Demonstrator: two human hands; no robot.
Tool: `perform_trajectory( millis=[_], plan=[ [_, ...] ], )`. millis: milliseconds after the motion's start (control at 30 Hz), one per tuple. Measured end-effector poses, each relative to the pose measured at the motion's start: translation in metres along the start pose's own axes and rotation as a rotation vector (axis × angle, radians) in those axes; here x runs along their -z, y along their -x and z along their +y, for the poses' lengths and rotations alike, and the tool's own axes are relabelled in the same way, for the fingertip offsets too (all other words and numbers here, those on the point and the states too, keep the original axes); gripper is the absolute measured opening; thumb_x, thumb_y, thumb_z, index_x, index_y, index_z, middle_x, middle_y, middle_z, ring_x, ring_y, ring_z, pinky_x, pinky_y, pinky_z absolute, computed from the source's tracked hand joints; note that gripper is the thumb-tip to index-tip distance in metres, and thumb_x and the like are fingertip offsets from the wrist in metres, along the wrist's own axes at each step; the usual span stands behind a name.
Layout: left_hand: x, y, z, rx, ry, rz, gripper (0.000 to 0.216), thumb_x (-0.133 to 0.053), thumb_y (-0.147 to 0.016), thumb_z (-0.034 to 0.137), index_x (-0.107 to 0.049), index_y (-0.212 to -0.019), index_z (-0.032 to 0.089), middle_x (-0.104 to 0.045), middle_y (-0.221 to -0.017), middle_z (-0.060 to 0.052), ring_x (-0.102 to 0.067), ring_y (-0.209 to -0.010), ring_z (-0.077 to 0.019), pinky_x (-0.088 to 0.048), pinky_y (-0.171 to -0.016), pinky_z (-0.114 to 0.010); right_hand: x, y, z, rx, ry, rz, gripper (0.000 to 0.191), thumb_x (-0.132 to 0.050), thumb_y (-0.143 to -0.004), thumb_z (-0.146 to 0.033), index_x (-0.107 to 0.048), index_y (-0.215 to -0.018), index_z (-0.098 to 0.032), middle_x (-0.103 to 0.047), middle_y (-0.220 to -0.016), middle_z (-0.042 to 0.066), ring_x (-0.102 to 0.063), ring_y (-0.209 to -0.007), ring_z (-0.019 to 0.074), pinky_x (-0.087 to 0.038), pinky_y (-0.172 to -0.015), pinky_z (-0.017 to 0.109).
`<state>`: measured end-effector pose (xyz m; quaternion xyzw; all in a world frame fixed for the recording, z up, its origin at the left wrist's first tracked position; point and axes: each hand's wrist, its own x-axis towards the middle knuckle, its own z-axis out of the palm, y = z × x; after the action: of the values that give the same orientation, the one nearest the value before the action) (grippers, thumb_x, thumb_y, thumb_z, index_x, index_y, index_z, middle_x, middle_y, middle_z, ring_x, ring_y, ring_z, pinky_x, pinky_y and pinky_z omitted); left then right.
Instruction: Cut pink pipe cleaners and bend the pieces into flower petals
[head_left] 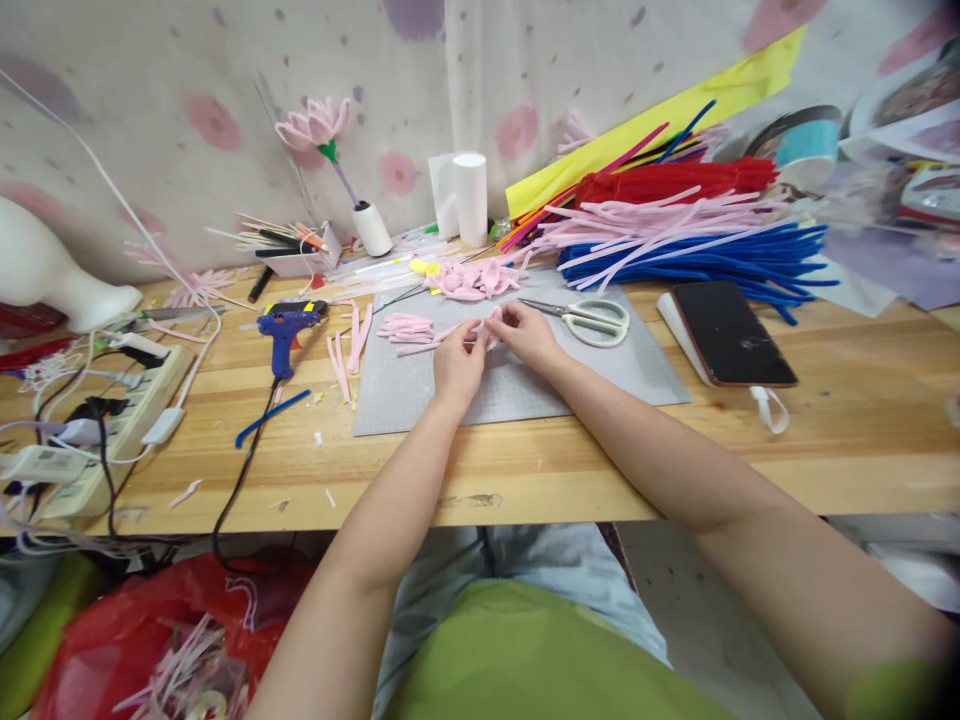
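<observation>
Both hands meet over a grey cutting mat. My left hand is closed in a pinch on a pink pipe cleaner. My right hand pinches the same fuzzy pink piece from the other side; its exact shape is partly hidden by the fingers. Left of the hands lies a small bundle of short pink pipe cleaner pieces. Behind them is a heap of shaped pink petals. Scissors with pale green handles rest on the mat beside my right hand.
A blue glue gun and a power strip with tangled cords are on the left. A pink flower stands in a white holder. Blue pipe cleaners and a phone lie to the right. A red bag hangs below.
</observation>
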<state>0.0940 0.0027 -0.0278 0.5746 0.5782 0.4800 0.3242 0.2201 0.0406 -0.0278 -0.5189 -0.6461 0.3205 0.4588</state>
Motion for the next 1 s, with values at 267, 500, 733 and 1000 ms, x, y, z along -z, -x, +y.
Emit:
perform_trajectory(
  millis=[267, 500, 733, 1000],
  plan=[
    [-0.003, -0.003, -0.002, -0.017, -0.013, 0.005, 0.020, -0.058, -0.076, 0.022, -0.073, -0.088, 0.018, -0.071, -0.087, -0.006, -0.063, -0.078, -0.0170, -0.046, -0.079, -0.028, -0.006, -0.001, 0.010, -0.005, -0.069, 0.037, 0.017, -0.053, -0.071, -0.032, -0.048, -0.062, -0.019, -0.045, -0.059, -0.003, -0.041, -0.058, 0.0108, -0.034, -0.057, 0.025],
    [0.001, -0.001, 0.006, 0.001, -0.113, -0.025, 0.016, -0.060, -0.073, 0.021, -0.074, -0.081, 0.019, -0.071, -0.082, -0.005, -0.062, -0.079, -0.0186, -0.044, -0.084, -0.030, -0.005, 0.001, 0.009, -0.010, -0.014, 0.034, 0.017, -0.054, -0.069, -0.032, -0.048, -0.061, -0.018, -0.045, -0.057, -0.004, -0.040, -0.056, 0.0100, -0.032, -0.056, 0.024],
    [0.000, -0.006, -0.004, 0.113, 0.224, -0.170, 0.026, -0.063, -0.072, 0.025, -0.070, -0.095, 0.016, -0.070, -0.081, -0.004, -0.064, -0.072, -0.0146, -0.049, -0.072, -0.027, 0.002, -0.003, 0.006, -0.020, -0.148, -0.053, 0.020, -0.058, -0.069, -0.036, -0.050, -0.064, -0.018, -0.052, -0.061, -0.002, -0.047, -0.059, 0.0113, -0.040, -0.059, 0.025],
    [0.007, -0.010, 0.005, 0.381, 0.375, -0.226, 0.017, -0.074, -0.059, 0.022, -0.067, -0.069, 0.010, -0.063, -0.056, -0.002, -0.062, -0.057, -0.0139, -0.050, -0.062, -0.028, 0.001, 0.002, 0.001, -0.011, -0.076, -0.037, 0.018, -0.060, -0.068, -0.034, -0.061, -0.066, -0.016, -0.060, -0.063, 0.000, -0.052, -0.062, 0.0135, -0.040, -0.061, 0.026]
  ],
)
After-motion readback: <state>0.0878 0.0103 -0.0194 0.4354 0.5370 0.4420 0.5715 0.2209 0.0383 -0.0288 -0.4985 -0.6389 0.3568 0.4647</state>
